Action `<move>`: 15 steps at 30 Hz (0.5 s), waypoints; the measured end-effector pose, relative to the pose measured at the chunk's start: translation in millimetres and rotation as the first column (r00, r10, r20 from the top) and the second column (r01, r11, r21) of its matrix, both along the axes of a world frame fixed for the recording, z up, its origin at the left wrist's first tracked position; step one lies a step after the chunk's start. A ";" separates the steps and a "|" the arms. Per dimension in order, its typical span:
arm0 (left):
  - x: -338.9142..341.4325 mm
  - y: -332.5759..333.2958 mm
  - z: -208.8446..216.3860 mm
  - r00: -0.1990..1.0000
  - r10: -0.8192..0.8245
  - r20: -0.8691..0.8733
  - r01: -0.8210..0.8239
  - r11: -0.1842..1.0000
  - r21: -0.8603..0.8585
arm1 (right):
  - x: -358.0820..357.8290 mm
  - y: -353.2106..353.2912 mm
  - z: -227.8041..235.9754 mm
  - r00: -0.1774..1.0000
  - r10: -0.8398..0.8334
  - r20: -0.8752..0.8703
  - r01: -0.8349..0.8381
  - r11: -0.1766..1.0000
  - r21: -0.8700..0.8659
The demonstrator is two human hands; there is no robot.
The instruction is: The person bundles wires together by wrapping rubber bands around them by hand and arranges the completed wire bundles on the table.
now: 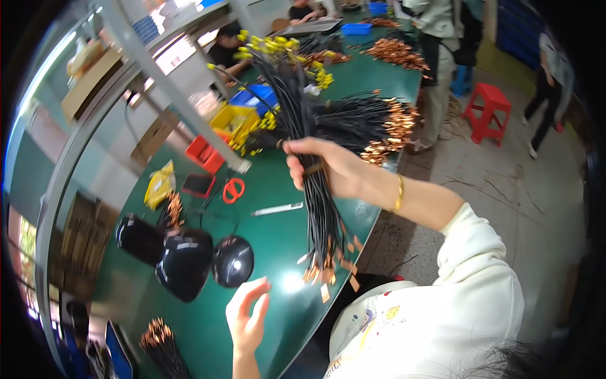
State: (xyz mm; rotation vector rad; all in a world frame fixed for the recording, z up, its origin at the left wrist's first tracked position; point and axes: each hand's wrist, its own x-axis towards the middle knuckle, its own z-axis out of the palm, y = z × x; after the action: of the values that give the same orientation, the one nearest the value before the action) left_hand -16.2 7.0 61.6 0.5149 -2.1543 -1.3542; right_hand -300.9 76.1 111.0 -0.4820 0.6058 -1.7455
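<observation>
The bunch of black wires [319, 218] was over the green table [271, 237], close to the table's right edge; its yellow ends pointed far and its flat copper ends pointed near; the right hand [331, 167] held it, with the fingers wrapped around its middle; the left hand [246, 318] was near and to the left, its thumb and fingers bent with a small gap between them; a thin pale tool [278, 209] lay just left of the bunch; red scissors [233, 190] lay farther left; a round black shiny thing [233, 261] sat just past the left hand; a small wire bunch [163, 344] lay near left; a big wire pile [391, 129] lay far right.
</observation>
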 end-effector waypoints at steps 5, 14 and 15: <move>-44.2 29.8 24.3 0.983 -0.131 0.128 0.099 0.967 0.234 | 82.3 13.8 -39.3 0.962 0.245 0.122 -0.242 0.969 -0.040; 38.1 67.5 21.9 0.885 -0.149 0.441 -0.213 0.712 0.669 | 99.4 -6.7 -51.6 0.880 0.444 0.166 -0.436 0.896 -0.082; 50.3 72.6 18.7 0.892 -0.129 0.434 -0.253 0.653 0.714 | 101.5 -10.7 -55.6 0.852 0.479 0.211 -0.469 0.878 -0.100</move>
State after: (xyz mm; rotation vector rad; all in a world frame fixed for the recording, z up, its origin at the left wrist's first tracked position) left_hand 34.1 79.5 80.3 1.3377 -1.7358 -2.2753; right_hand -199.5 65.4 55.4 -0.4104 0.2497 -1.3149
